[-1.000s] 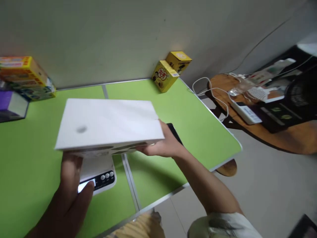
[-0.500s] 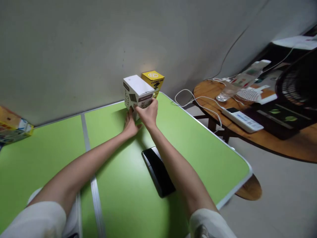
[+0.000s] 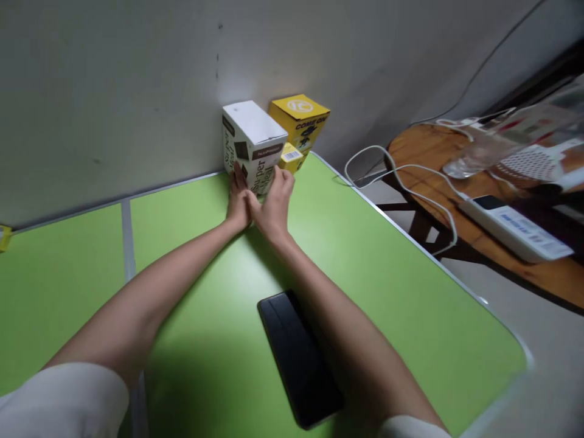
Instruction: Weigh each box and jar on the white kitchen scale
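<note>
A white carton [image 3: 255,125] with dark print stands upright at the back of the green table, close to the wall. My left hand [image 3: 238,201] presses its fingers against the carton's left side. On the carton's front right edge, my right hand [image 3: 272,204] has its fingers curled round it, and the two thumbs meet low at the front. Behind it to the right stands a tall yellow box [image 3: 300,118], with a small yellow box [image 3: 291,157] before it. A black phone [image 3: 298,359] lies on the table by my right forearm.
The green table [image 3: 191,310] has a metal seam [image 3: 128,237] to the left. At right, a wooden table [image 3: 483,225] holds a white power bank-like device [image 3: 515,228], a clear bottle [image 3: 469,163] and white cables [image 3: 410,191]. A yellow box corner [image 3: 4,237] shows far left.
The view has moved closer and turned right. The white carton now stands against the wall side, leaving the small yellow box in sight. Both hands have stayed on the carton, and the thumbs have come together.
</note>
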`<state>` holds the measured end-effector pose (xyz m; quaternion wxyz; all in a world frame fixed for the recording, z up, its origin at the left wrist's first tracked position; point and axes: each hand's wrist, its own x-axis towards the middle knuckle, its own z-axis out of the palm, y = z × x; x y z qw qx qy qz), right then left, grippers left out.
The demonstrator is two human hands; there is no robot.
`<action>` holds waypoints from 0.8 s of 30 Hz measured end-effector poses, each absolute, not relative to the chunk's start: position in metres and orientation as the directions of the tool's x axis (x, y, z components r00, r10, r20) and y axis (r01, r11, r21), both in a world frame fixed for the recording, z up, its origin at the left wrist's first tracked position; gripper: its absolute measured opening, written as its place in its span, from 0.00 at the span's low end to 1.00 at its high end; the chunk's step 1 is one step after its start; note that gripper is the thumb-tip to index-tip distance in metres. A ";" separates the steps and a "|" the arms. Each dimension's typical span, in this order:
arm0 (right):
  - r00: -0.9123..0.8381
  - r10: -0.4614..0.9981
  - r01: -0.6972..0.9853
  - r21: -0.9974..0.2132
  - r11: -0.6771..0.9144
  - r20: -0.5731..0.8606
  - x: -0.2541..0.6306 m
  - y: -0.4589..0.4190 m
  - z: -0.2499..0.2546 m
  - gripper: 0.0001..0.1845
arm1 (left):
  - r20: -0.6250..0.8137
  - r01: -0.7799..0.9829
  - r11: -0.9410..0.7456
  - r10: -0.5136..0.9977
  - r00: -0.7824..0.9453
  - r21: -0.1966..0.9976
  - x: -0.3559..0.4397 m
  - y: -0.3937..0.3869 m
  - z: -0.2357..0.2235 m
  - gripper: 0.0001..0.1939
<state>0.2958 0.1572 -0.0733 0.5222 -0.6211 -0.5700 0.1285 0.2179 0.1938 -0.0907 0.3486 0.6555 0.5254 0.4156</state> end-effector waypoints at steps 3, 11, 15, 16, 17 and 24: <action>0.349 0.837 0.575 -0.802 0.164 0.421 0.324 0.160 -0.095 0.38 | 0.208 0.472 -0.213 0.976 0.064 0.856 0.219 0.197 -0.095 0.43; 0.279 0.890 0.614 -0.779 0.124 0.361 0.336 0.170 -0.127 0.40 | 0.238 0.496 -0.246 0.968 0.080 0.833 0.219 0.199 -0.102 0.45; 0.280 0.902 0.647 -0.759 0.075 0.328 0.326 0.167 -0.125 0.42 | 0.225 0.481 -0.235 0.971 0.079 0.845 0.218 0.200 -0.102 0.45; 0.284 0.908 0.645 -0.762 0.057 0.308 0.325 0.165 -0.121 0.42 | 0.209 0.472 -0.222 0.975 0.080 0.853 0.217 0.199 -0.099 0.45; 0.286 0.916 0.636 -0.770 0.037 0.280 0.324 0.163 -0.116 0.43 | 0.182 0.460 -0.200 0.980 0.084 0.865 0.216 0.197 -0.096 0.45; 0.182 0.964 0.604 -0.796 0.044 0.192 0.300 0.103 -0.056 0.32 | 0.056 0.374 -0.128 0.978 0.199 0.919 0.178 0.134 -0.055 0.48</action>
